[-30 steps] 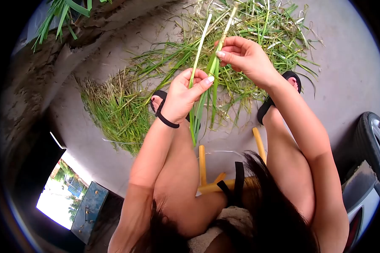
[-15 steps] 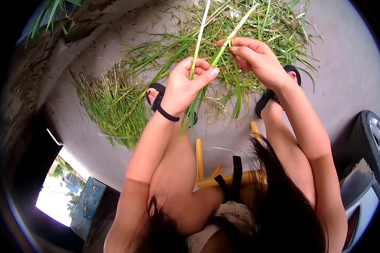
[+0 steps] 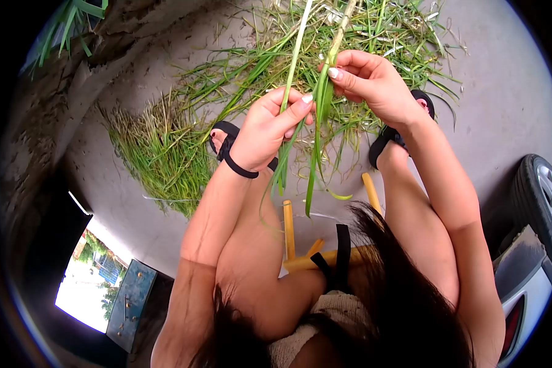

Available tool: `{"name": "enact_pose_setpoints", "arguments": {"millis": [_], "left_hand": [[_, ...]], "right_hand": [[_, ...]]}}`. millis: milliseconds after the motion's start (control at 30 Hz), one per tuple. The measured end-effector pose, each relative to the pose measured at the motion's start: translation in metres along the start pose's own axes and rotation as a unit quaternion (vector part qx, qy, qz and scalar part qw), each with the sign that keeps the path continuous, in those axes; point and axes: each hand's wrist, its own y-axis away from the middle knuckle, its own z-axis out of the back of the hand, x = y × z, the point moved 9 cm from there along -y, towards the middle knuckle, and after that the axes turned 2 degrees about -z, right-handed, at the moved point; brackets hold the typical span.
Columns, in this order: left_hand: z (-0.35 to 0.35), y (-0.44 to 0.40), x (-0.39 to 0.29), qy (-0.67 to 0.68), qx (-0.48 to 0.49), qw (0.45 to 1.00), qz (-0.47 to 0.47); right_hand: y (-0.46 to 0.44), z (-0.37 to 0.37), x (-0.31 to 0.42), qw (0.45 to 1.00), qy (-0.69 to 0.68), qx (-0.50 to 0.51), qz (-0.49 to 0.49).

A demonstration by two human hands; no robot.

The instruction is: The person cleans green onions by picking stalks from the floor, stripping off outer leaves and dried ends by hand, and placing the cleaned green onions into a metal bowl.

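My left hand (image 3: 267,127) is closed, thumb and fingers pinching a pale green grass stalk (image 3: 297,52). Its stem points up and away, and thin leaves hang below the hand. Slightly higher and to the right, my right hand (image 3: 369,83) pinches a second, thicker grass stalk (image 3: 337,42) between thumb and forefinger. Long green blades (image 3: 316,162) from this stalk droop down between the hands. Both hands are held over the floor, close together. Beneath and beyond them lies a loose, tangled heap of cut grass (image 3: 392,46).
A neater bunch of grass (image 3: 159,153) lies on the floor at left. Black sandals (image 3: 383,144) are on my feet. Yellow wooden bars (image 3: 289,230) show between my legs. A car wheel (image 3: 541,202) stands at right, with a blue metal box (image 3: 132,300) at lower left.
The right-hand stalk has swung more upright, and its blades now hang free, lower between the hands. The left hand keeps its stalk, its fingers now a little apart from the other one.
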Motion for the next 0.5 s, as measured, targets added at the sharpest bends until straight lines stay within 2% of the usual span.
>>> {"name": "enact_pose_setpoints", "arguments": {"millis": [67, 167, 200, 300, 400, 500], "left_hand": [[-0.002, -0.002, -0.002, -0.003, -0.005, 1.000, -0.012], [-0.001, -0.002, -0.008, 0.023, -0.030, 0.999, -0.037], [-0.002, -0.002, -0.015, -0.005, -0.037, 0.998, -0.048], [-0.003, -0.006, -0.022, -0.002, -0.050, 0.994, -0.100], [-0.001, -0.005, -0.024, 0.004, -0.057, 0.994, -0.096], [-0.002, -0.004, -0.021, -0.008, -0.042, 0.994, -0.098]], "right_hand": [[0.000, -0.001, 0.005, 1.000, 0.003, -0.003, 0.011], [0.000, -0.004, 0.007, 0.996, 0.079, -0.011, 0.035], [0.002, -0.007, 0.008, 0.994, 0.104, -0.006, 0.016], [0.002, -0.009, 0.011, 0.992, 0.104, -0.027, 0.061], [0.005, -0.001, 0.019, 0.972, 0.196, -0.076, 0.101], [0.012, 0.015, 0.037, 0.941, 0.246, -0.167, 0.162]]}}
